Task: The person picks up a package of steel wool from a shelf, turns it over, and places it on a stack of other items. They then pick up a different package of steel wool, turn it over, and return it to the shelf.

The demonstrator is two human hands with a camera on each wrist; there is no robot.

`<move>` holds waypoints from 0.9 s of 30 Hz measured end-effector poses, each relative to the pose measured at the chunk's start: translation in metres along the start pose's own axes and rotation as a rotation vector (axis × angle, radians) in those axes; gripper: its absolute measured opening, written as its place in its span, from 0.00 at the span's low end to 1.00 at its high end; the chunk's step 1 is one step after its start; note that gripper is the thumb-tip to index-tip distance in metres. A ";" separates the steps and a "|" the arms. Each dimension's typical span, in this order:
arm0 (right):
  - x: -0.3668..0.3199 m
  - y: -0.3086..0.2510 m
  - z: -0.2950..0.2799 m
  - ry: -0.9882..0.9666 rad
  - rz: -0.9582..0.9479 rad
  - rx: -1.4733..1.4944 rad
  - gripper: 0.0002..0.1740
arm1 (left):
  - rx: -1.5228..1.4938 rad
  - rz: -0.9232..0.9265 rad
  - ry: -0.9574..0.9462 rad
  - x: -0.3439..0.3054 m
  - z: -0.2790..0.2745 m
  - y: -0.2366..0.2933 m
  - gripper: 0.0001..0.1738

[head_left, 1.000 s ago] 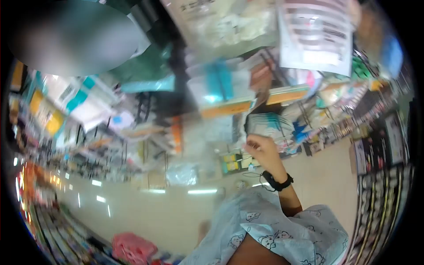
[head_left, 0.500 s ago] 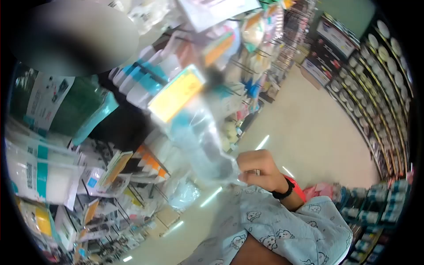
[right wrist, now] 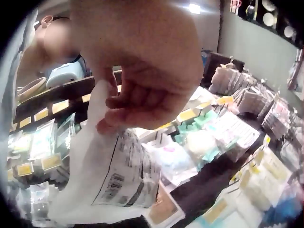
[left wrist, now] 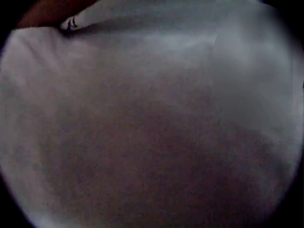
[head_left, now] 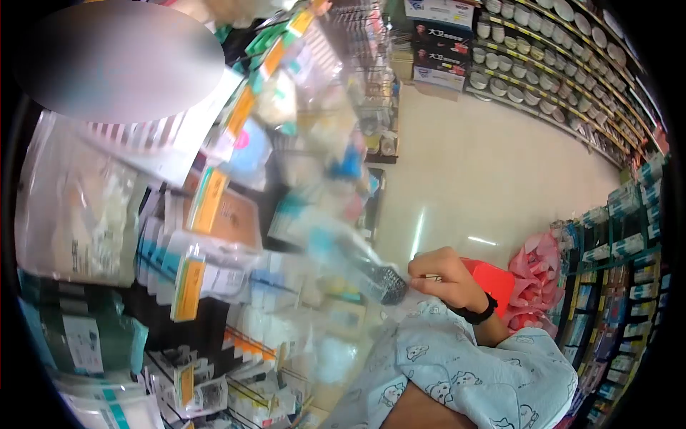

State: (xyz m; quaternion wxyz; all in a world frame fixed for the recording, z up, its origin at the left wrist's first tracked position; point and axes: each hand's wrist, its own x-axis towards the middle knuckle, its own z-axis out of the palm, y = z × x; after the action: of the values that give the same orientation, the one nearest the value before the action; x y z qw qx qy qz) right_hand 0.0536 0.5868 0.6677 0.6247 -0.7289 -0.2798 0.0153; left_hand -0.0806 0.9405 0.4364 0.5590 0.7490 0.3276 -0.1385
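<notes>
My right hand (head_left: 450, 279) pinches the edge of a clear plastic package (head_left: 389, 281) in the head view, with a black band on the wrist. Something dark and speckled shows inside its near end; the far end is blurred, with a teal patch. From the right wrist view, the thumb and fingers (right wrist: 142, 107) grip the top of this package (right wrist: 80, 175), whose whitish side carries a printed barcode label (right wrist: 126, 173). Only pale cloth (left wrist: 142, 118) fills the dark left wrist view, with a bit of skin at its upper corner. My left hand is out of sight.
Hanging packs with orange price tags (head_left: 207, 200) crowd the rack at left. A red flat-sided thing (head_left: 496, 279) shows behind my wrist, beside pink wrapped goods (head_left: 536, 264). Bowl shelves (head_left: 543, 71) and stacked boxes (head_left: 443, 43) stand beyond the tiled floor (head_left: 486, 157).
The head view has swung right, bringing the bowl shelves and boxes over. My right hand, first seen near the rack, came to hold the package half a second ago and still holds it.
</notes>
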 end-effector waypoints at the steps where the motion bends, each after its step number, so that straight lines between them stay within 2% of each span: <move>1: 0.001 0.003 -0.011 0.057 0.008 0.016 0.14 | 0.017 0.000 -0.014 0.005 0.007 0.008 0.23; 4: 0.008 0.002 -0.054 0.187 0.107 0.090 0.14 | 0.065 0.003 -0.053 0.019 0.037 0.034 0.23; 11: -0.009 0.024 -0.157 0.446 0.182 0.145 0.19 | 0.297 0.004 -0.202 0.053 0.130 0.091 0.23; 12: -0.017 0.033 -0.172 0.455 0.187 0.151 0.16 | 0.355 0.009 -0.234 0.057 0.146 0.100 0.23; 14: -0.030 0.046 -0.202 0.470 0.197 0.170 0.13 | 0.619 0.024 -0.344 0.065 0.174 0.121 0.23; 15: -0.027 0.045 -0.211 0.552 0.215 0.212 0.21 | 0.793 0.041 -0.413 0.070 0.189 0.135 0.24; 18: -0.034 0.063 -0.245 0.616 0.217 0.271 0.20 | 1.391 0.271 -0.640 0.085 0.239 0.209 0.24; 20: -0.040 0.089 -0.262 0.654 0.123 0.241 0.17 | 0.636 0.741 -0.417 0.100 0.278 0.265 0.23; 21: -0.044 0.098 -0.271 0.666 0.079 0.222 0.15 | 0.299 0.595 -0.517 0.094 0.304 0.314 0.24; 22: -0.046 0.102 -0.276 0.712 0.161 0.276 0.14 | -0.040 0.432 -0.602 0.083 0.327 0.361 0.25; 24: -0.042 0.115 -0.288 0.764 0.275 0.333 0.12 | -0.238 0.300 -0.837 0.080 0.362 0.419 0.27; 27: -0.029 0.135 -0.311 0.778 0.354 0.331 0.08 | -0.404 0.052 -1.084 0.110 0.415 0.441 0.28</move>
State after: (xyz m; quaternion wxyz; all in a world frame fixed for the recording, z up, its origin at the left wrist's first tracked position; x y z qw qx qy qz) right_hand 0.1973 0.2849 0.6021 0.7791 -0.6075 0.1107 -0.1083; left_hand 0.3520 0.5218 0.5626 0.7821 0.4574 -0.0041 -0.4233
